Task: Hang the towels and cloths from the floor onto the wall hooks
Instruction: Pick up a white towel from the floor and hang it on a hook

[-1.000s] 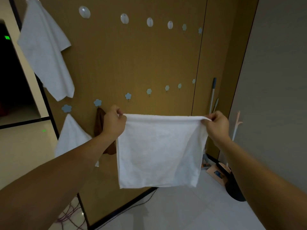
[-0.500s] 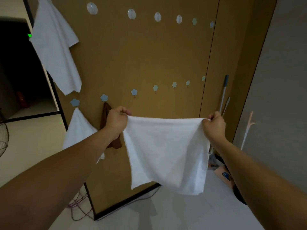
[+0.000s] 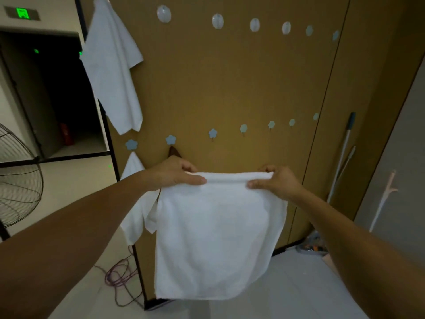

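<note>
I hold a white towel (image 3: 213,236) up in front of the brown wall panel (image 3: 230,84). My left hand (image 3: 174,173) grips its top edge at the left and my right hand (image 3: 278,179) grips it at the right, so the towel hangs flat below them. Above my hands runs a row of blue flower hooks (image 3: 212,133); higher up is a row of round white hooks (image 3: 217,21). A white towel (image 3: 113,72) hangs from the top-left hook. Another white cloth (image 3: 133,203) and a brown cloth (image 3: 173,152) hang from the lower hooks, partly hidden behind my left hand.
A standing fan (image 3: 18,180) is at the far left by a dark doorway (image 3: 50,100). A purple cable (image 3: 119,277) lies coiled on the floor at the panel's foot. Mop handles (image 3: 342,155) lean in the right corner beside a grey wall (image 3: 400,146).
My hands have come closer together along the towel's top edge, and the towel now hangs flat and wide. The view has shifted right and nearer to the panel.
</note>
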Motion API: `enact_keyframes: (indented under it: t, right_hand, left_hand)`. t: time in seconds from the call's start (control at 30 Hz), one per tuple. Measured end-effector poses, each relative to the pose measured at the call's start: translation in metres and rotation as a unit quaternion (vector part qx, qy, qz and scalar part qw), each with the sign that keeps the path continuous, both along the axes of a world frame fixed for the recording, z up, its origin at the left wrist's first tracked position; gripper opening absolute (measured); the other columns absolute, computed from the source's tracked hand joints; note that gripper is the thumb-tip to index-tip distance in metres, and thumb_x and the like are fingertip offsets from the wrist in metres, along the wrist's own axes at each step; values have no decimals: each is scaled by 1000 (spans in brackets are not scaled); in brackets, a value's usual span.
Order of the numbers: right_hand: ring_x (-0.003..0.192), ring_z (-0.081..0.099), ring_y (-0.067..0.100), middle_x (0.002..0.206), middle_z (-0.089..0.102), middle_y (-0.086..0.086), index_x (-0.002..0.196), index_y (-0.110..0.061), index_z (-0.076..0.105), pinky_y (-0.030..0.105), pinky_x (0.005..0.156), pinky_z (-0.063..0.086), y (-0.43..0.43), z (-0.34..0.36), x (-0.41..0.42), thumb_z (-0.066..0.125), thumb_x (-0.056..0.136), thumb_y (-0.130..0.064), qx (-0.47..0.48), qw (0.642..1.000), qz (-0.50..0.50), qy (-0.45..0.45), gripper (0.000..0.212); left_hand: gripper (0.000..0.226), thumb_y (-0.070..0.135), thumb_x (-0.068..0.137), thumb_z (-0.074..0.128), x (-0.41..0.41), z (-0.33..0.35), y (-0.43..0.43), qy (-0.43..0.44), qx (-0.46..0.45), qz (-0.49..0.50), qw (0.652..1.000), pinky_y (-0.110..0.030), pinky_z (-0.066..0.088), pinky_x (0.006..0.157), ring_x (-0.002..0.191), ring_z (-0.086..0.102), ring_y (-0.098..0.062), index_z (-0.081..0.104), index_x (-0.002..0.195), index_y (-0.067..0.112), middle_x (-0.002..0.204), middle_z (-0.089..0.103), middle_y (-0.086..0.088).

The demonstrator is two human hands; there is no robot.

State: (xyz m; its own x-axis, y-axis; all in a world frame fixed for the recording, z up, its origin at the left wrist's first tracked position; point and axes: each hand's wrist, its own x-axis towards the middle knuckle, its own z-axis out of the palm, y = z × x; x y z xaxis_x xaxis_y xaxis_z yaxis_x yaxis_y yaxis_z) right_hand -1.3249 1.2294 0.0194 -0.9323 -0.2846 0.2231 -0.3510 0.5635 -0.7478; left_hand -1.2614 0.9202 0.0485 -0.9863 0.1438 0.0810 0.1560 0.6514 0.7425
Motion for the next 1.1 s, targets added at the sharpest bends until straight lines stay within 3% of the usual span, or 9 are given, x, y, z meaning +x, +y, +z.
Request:
enact_keyframes:
  t: [0.13,0.27,0.4,0.53,0.63,0.77,0.83,0.97,1.1]
  right_hand:
    - [68,66,11,80,71,-5,82,-24,70,23,58,51,-48,11,-26,79,74,-46,-55,998,-21,36,25]
    - [68,62,22,79,66,6,81,-19,63,31,58,47,-101,27,-50,67,86,-43,-58,992,-42,107,25]
    - [70,53,15,81,55,-1,83,-18,52,28,57,38,-149,47,-72,56,95,-38,-50,983,-49,168,24]
    - [65,47,8,74,50,-6,85,-15,47,27,53,32,-189,71,-94,53,96,-38,-81,976,-50,194,27]
    - [67,48,9,77,51,-6,89,-16,47,25,53,32,-215,94,-108,51,97,-40,-94,971,-53,213,26]
    - [69,51,8,78,54,-9,83,-23,47,24,55,34,-241,129,-128,60,89,-48,-136,962,-26,233,29]
    - [71,54,5,82,59,-11,83,-25,51,23,57,38,-252,144,-140,70,81,-49,-130,966,34,221,30]
    - [76,64,-2,88,69,-13,93,-26,69,11,59,45,-263,174,-178,80,74,-42,-159,961,107,202,26]
    - [68,63,-6,82,71,-15,88,-24,71,10,56,45,-275,205,-223,78,78,-36,-258,936,143,192,17]
  left_hand:
    - [47,60,65,77,-23,7,-28,-10,-59,17,998,-12,46,55,67,65,-5,73,79,15,78,72,5]
    - [22,46,84,68,-44,24,-63,18,56,55,997,-13,49,56,72,69,-6,71,83,24,80,73,9]
    - [11,39,93,58,-64,43,-88,65,126,70,988,-12,49,59,76,66,-1,64,90,30,81,69,19]
    - [31,40,99,48,-88,68,-113,154,110,108,976,-19,47,81,104,59,-15,58,119,19,113,60,7]
    - [21,35,100,45,-105,87,-124,249,106,154,950,-30,48,83,97,59,-20,59,104,19,100,62,2]
    - [19,31,99,47,-128,114,-132,339,64,180,921,-13,38,59,74,54,-10,53,81,25,78,55,10]
    - [28,39,92,57,-140,127,-136,376,45,195,905,-13,36,52,63,48,-4,45,69,27,68,49,12]
    - [36,48,79,71,-166,151,-153,384,9,208,900,-16,33,53,62,49,-1,44,68,28,67,50,14]
    - [29,47,88,62,-195,180,-166,433,-9,237,869,-19,37,57,65,54,-6,52,71,26,69,57,11]
